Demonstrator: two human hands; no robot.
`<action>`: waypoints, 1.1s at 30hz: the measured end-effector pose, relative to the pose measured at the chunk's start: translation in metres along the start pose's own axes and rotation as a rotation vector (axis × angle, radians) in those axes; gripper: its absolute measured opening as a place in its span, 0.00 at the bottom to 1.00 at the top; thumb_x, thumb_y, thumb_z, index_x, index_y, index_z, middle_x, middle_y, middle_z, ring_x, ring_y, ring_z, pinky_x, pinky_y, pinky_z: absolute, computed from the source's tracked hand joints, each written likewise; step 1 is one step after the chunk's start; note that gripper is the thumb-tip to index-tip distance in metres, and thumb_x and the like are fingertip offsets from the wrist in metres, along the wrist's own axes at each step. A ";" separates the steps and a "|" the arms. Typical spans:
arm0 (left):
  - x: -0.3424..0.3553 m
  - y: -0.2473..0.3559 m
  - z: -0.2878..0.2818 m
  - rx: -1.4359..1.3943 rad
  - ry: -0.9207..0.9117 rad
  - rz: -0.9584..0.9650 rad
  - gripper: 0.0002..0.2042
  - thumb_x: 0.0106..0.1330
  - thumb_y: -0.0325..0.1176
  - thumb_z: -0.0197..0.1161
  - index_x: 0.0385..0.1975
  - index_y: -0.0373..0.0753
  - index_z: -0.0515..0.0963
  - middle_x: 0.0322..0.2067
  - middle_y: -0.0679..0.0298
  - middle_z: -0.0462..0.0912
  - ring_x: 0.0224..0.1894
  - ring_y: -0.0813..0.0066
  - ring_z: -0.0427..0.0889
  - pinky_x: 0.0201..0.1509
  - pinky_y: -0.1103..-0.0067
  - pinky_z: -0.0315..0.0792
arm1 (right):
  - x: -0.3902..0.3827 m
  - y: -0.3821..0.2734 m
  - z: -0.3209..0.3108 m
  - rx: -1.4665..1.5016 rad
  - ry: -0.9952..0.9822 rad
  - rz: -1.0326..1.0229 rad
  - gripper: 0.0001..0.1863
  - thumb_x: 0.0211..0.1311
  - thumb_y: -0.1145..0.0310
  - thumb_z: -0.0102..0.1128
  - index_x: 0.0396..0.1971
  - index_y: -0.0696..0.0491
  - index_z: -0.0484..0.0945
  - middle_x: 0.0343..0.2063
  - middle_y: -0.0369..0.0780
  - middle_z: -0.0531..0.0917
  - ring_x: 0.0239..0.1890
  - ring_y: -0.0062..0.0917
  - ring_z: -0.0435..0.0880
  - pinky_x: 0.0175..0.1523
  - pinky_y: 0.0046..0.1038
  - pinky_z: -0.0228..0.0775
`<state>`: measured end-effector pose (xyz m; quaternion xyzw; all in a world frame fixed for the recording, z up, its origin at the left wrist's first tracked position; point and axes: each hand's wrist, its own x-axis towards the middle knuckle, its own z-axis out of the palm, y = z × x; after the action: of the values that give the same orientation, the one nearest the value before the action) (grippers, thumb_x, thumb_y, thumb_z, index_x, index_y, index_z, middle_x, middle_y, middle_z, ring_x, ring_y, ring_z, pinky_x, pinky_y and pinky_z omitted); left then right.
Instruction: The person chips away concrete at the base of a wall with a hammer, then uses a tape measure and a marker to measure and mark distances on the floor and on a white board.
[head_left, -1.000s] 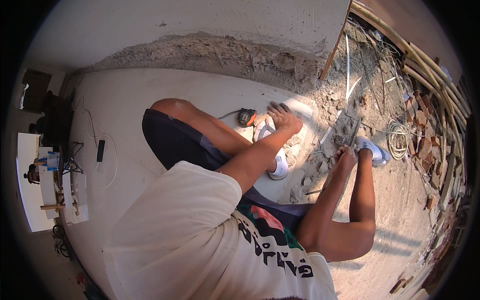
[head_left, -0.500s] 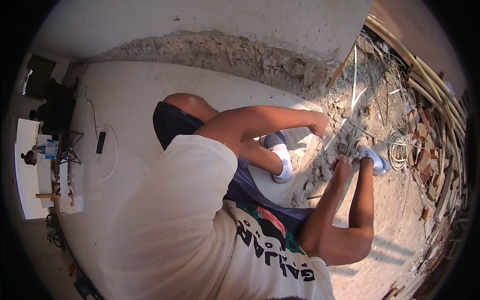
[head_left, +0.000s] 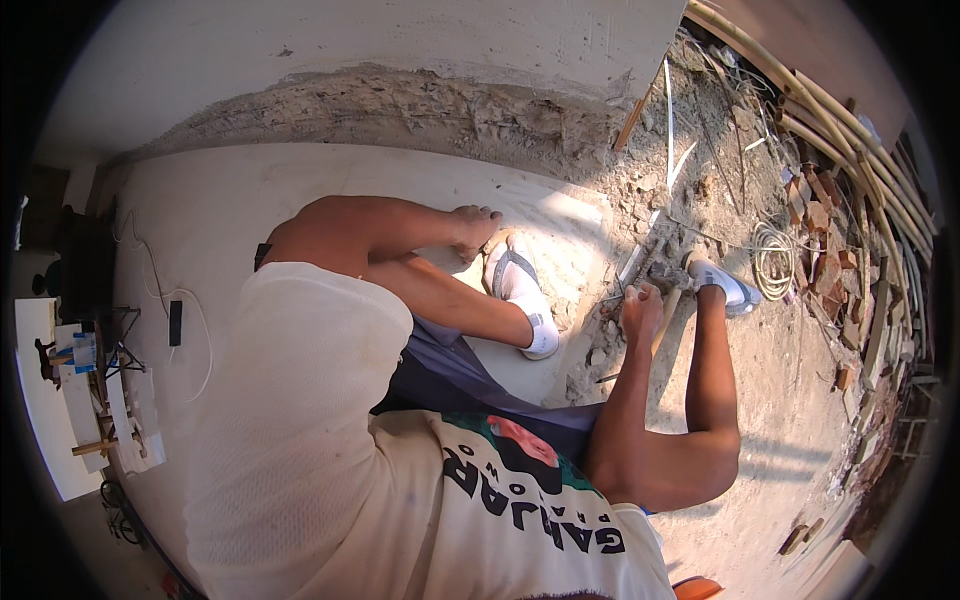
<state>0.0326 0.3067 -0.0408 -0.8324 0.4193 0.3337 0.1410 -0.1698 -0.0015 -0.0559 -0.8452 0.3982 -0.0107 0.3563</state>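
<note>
My right hand (head_left: 641,311) is closed, its fingers curled against the pale wooden handle (head_left: 667,322) of what looks like a hammer. The hammer's grey head (head_left: 664,271) rests low among broken concrete (head_left: 640,215) between my feet; the hand partly hides the grip. My left hand (head_left: 476,229) hovers beside my left foot, over the smooth floor, fingers loosely bent and apart with nothing in them. My left sandal (head_left: 520,278) stands on the dusty floor edge, my right sandal (head_left: 724,288) on the rubble side. A thin dark rod (head_left: 607,380) pokes out beside my right forearm.
A wall (head_left: 420,40) with a chipped-away lower strip (head_left: 400,108) runs along the far side. Coiled cable (head_left: 774,260), broken bricks (head_left: 823,235) and long pale poles (head_left: 845,135) lie to the right. A black power strip (head_left: 176,323) with a white cord lies on the left floor.
My left hand has drawn back leftward from the rubble to beside my left foot. My right hand has shifted slightly left, and the hammer's head and handle show more plainly. The view has turned slightly.
</note>
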 end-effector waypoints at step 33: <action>-0.092 -0.010 -0.150 -0.701 -0.006 0.345 0.25 0.60 0.36 0.54 0.56 0.36 0.60 0.37 0.53 0.76 0.41 0.61 0.75 0.46 0.69 0.67 | -0.045 -0.199 0.023 0.984 -0.847 -0.010 0.12 0.60 0.64 0.63 0.40 0.56 0.78 0.28 0.33 0.78 0.28 0.15 0.77 0.33 0.18 0.71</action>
<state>0.0669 0.2917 0.1314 -0.7463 0.4135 0.4780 -0.2087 -0.0612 0.1280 0.0600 -0.5162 0.1680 0.1407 0.8280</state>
